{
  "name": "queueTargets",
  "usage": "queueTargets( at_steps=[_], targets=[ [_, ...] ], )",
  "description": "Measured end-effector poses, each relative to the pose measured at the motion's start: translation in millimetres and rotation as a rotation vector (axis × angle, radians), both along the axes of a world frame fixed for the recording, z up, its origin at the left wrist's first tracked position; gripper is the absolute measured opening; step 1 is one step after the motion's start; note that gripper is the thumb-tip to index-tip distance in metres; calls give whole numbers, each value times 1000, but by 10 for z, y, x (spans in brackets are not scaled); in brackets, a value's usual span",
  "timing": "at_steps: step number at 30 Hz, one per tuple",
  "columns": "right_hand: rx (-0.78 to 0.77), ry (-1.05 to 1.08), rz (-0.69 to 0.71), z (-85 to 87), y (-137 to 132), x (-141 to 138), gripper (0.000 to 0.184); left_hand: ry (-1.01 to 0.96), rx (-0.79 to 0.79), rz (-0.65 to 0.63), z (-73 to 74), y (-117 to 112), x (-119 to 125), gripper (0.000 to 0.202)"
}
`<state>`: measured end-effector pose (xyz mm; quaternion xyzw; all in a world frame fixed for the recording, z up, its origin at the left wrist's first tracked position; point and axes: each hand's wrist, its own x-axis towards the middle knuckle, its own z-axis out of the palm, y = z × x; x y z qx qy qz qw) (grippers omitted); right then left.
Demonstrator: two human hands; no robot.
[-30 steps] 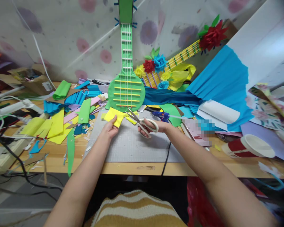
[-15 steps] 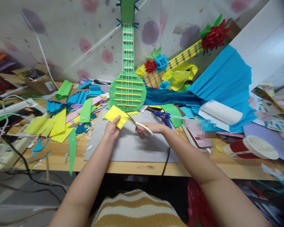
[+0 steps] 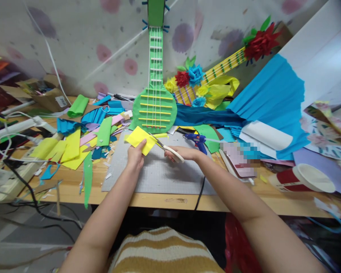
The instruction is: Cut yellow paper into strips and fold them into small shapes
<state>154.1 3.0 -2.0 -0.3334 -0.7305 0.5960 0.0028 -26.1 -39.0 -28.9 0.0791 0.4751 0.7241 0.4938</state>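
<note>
Scissors (image 3: pixel 174 152) held in the right hand (image 3: pixel 186 152), handles less spread than 1 second ago, now overlap the edge of 1 yellow paper piece (image 3: pixel 139 136) pinched in the left hand (image 3: pixel 135 154), above 1 grey cutting mat (image 3: pixel 159 182) on a wooden table (image 3: pixel 150 201); behind, 2 paper instruments (image 3: pixel 139 102), then a spotted wall (image 3: pixel 79 45).

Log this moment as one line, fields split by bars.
Left hand: holds yellow paper | right hand: holds scissors, blades at paper | below: mat | behind: green instrument | beyond right hand: glue gun
</note>
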Motion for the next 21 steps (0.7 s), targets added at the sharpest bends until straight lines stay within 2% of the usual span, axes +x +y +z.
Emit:
queueTargets(
  at_steps=[11,21],
  targets=[
    [107,-23,99,1,13,26,46,7,-23,20,-26,6,4,22],
    [87,-62,29,48,-5,1,47,8,-26,18,-27,8,8,19]
  ],
)
